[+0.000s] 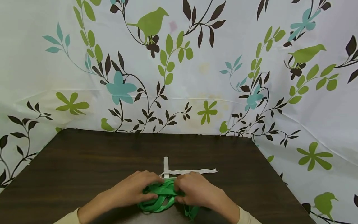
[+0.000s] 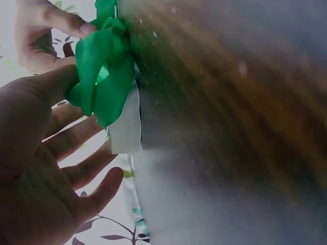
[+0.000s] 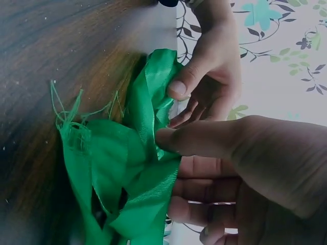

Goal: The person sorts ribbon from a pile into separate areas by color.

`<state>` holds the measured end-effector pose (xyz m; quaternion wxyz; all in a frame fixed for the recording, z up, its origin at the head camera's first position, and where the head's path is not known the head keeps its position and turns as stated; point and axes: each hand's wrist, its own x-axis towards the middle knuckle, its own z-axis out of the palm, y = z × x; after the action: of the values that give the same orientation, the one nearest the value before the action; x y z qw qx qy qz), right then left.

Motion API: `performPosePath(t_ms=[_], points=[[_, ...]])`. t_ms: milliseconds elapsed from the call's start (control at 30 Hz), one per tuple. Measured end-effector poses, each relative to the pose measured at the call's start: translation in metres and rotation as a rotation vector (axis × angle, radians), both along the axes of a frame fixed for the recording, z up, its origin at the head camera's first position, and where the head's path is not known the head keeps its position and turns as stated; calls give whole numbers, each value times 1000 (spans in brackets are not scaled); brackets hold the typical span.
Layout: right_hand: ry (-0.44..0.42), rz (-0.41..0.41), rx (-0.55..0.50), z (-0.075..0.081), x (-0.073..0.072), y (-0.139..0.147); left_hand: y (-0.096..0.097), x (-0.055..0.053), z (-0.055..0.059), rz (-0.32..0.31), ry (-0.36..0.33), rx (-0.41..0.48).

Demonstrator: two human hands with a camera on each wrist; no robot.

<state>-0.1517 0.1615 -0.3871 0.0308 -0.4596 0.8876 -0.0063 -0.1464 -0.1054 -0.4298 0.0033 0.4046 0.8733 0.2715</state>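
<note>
1. Holding a looped bundle of green ribbon [image 1: 156, 205]: left hand [image 1: 134, 189], thumb on the near side and fingers on the far side, outer fingers spread.
2. Right hand [image 1: 197, 189]: thumb presses the ribbon against bent fingers; grip narrow.
3. Ribbon position: between both hands, over the dark table [image 1: 84, 161]; frayed threads [image 3: 76, 122] visible at one end in the right wrist view.
4. Two white strips [image 1: 193, 171] lie just beyond the ribbon, one pointing away, one pointing right.
5. Backdrop: patterned cloth [image 1: 179, 115] behind the table, printed with birds and leaves.
</note>
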Motion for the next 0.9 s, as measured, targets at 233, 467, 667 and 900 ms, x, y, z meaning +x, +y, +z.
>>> performPosePath(t_ms=[233,467,667,900], points=[[-30,35,-117,0,1,1,7,7,-2,32,55,-12],[-73,1,-167,7,0,0,13,10,6,110,82,-11],[-4,-4,-20,-2,1,-1,10,9,4,100,63,-66],[26,19,-27,-4,-1,1,9,9,4,104,76,-75]])
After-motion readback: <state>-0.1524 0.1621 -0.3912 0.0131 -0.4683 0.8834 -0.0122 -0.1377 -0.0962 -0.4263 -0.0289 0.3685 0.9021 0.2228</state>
